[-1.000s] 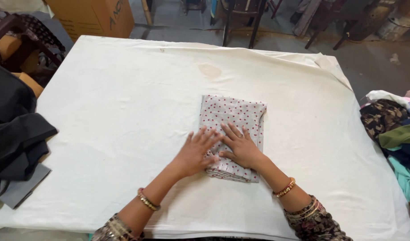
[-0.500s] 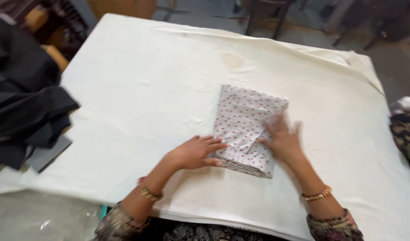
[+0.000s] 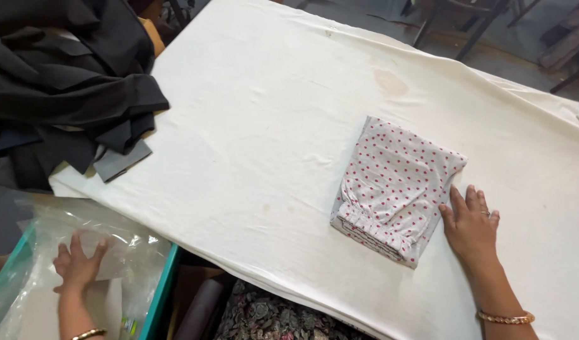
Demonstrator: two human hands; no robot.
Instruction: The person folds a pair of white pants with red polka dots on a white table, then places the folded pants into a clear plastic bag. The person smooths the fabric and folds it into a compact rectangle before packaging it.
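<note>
A folded white garment with red dots [image 3: 396,186] lies on the table covered in white cloth [image 3: 258,138]. My right hand [image 3: 471,223] rests flat on the cloth, fingers apart, touching the garment's right edge. My left hand [image 3: 78,264] is off the table at the lower left, fingers spread on clear plastic bags [image 3: 81,245] inside a teal bin [image 3: 160,293]. It holds nothing that I can see.
A heap of black and grey cloth [image 3: 56,88] lies over the table's left end. A brownish stain [image 3: 390,82] marks the white cloth beyond the garment. Chair legs [image 3: 466,25] and floor show past the far edge.
My left hand has left the garment and gone down to the plastic bags in the bin. My right hand slid from the garment's top to its right edge. The view swung left.
</note>
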